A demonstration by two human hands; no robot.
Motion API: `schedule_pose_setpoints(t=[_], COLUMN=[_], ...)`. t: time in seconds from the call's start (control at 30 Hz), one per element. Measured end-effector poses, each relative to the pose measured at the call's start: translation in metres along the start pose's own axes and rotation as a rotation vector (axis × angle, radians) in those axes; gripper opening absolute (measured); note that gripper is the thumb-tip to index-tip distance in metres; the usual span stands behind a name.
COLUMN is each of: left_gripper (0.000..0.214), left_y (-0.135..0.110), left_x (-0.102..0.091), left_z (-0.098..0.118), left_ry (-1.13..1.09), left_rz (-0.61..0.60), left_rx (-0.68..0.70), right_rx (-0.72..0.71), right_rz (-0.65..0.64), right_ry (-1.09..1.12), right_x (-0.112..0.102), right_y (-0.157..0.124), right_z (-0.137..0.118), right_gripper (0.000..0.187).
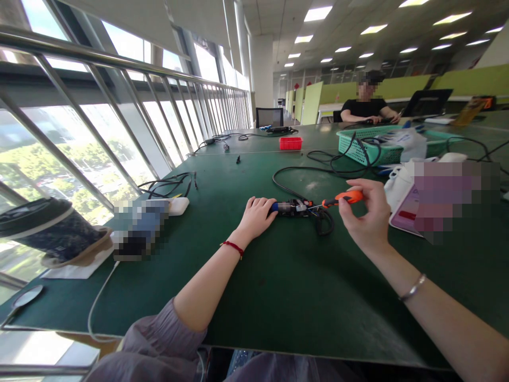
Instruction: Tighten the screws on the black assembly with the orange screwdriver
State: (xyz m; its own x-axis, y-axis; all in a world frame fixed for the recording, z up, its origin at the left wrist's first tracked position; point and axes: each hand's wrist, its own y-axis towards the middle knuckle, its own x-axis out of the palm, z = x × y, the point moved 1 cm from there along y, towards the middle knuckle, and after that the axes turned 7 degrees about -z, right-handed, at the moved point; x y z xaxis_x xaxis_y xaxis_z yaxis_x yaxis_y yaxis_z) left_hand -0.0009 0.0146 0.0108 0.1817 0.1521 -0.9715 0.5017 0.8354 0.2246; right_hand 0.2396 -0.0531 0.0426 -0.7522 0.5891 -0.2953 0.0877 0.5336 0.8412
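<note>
While my left hand [257,216] clasps the crosswise blue-ended device [295,208] at mid-frame, my right hand [369,217] pinches the orange screwdriver [350,197], tip at the device's right half

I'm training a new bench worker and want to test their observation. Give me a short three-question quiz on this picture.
1. Name it: what is in the right hand's grip?
2. True or false: the red tray stands inside the green basket.
3. Fill in the colour: the bracelet near the left hand is ____.

Key:
1. A screwdriver with an orange and black handle.
2. False; it stands apart, on the table.
3. Red.
</note>
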Motion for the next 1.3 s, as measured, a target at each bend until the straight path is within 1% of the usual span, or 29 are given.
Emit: schedule_pose_setpoints(t=[0.13, 0.17, 0.23, 0.33, 0.4, 0.47, 0.53, 0.6, 0.63, 0.73, 0.8, 0.87, 1.0, 1.07, 1.13, 1.2, 1.23, 1.3], left_gripper=[0.034, 0.034, 0.034, 0.034, 0.034, 0.034, 0.033, 0.033, 0.033, 0.033, 0.034, 0.034, 0.032, 0.032, 0.032, 0.032, 0.032, 0.032], left_y=[-0.0001, -0.0001, -0.0001, 0.0, 0.0001, 0.0001, 0.0001, -0.0001, -0.0001, -0.0002, -0.0003, -0.0003, -0.0002, -0.0002, -0.0001, -0.0001, 0.0, 0.0002], left_x=[0.0006, 0.0008, 0.0011, 0.0007, 0.0002, -0.0003, -0.0007, -0.0008, -0.0009, -0.0012, -0.0016, -0.0021, -0.0022, -0.0018, -0.0013, -0.0007, -0.0005, 0.0], left_z=[-0.0007, -0.0009, -0.0013, -0.0011, -0.0006, -0.0001, 0.0002, 0.0001, -0.0001, -0.0004, -0.0003, 0.0002, 0.001, 0.0008, 0.0004, -0.0003, -0.0007, -0.0012], left_ry=[0.004, 0.005, 0.005, 0.005, 0.002, -0.003, -0.009, -0.011, -0.01, -0.005, -0.002, -0.001, -0.005, -0.005, -0.006, -0.005, -0.003, 0.003], left_rz=[0.004, 0.007, 0.008, 0.005, 0.001, -0.001, -0.001, -0.001, -0.001, 0.0, -0.001, -0.004, -0.005, -0.004, 0.0, 0.004, 0.006, 0.01], left_rx=[0.002, 0.002, 0.005, 0.006, 0.006, 0.006, 0.002, -0.002, -0.003, 0.003, 0.005, 0.003, -0.004, -0.004, -0.002, 0.003, 0.004, 0.004], right_rx=[0.041, 0.043, 0.034, -0.002, -0.014, 0.011, 0.043, 0.048, 0.038, -0.012, -0.042, -0.04, 0.03, 0.035, 0.023, 0.008, 0.004, 0.001], right_rz=[-0.045, -0.053, -0.049, -0.017, -0.007, -0.021, -0.046, -0.062, -0.057, -0.01, 0.015, 0.011, -0.032, -0.029, -0.013, 0.003, -0.001, -0.016], right_ry=[-0.068, -0.081, -0.083, -0.051, -0.032, -0.041, -0.066, -0.08, -0.081, -0.059, -0.032, -0.029, -0.093, -0.087, -0.063, -0.049, -0.049, -0.068], right_x=[-0.0012, -0.0014, -0.0014, -0.0005, -0.0001, -0.0003, -0.0009, -0.0013, -0.0014, -0.0008, -0.0002, -0.0001, -0.0008, -0.0009, -0.0006, 0.0, 0.0003, 0.0008], right_y=[-0.0007, -0.0008, -0.0006, -0.0002, -0.0001, -0.0002, -0.0002, -0.0002, -0.0002, 0.0002, 0.0005, 0.0008, 0.0006, 0.0002, 0.0, 0.0001, 0.0003, 0.0009], right_z=[-0.0018, -0.0024, -0.0028, -0.0012, 0.0001, 0.0004, -0.0004, -0.0017, -0.0022, -0.0025, -0.0022, -0.0024, -0.0033, -0.0028, -0.0018, -0.0016, -0.0021, -0.004], right_gripper=[0.007, 0.006, 0.007, 0.024, 0.029, 0.024, 0.013, 0.009, 0.011, 0.024, 0.028, 0.024, 0.011, 0.014, 0.024, 0.029, 0.028, 0.019])
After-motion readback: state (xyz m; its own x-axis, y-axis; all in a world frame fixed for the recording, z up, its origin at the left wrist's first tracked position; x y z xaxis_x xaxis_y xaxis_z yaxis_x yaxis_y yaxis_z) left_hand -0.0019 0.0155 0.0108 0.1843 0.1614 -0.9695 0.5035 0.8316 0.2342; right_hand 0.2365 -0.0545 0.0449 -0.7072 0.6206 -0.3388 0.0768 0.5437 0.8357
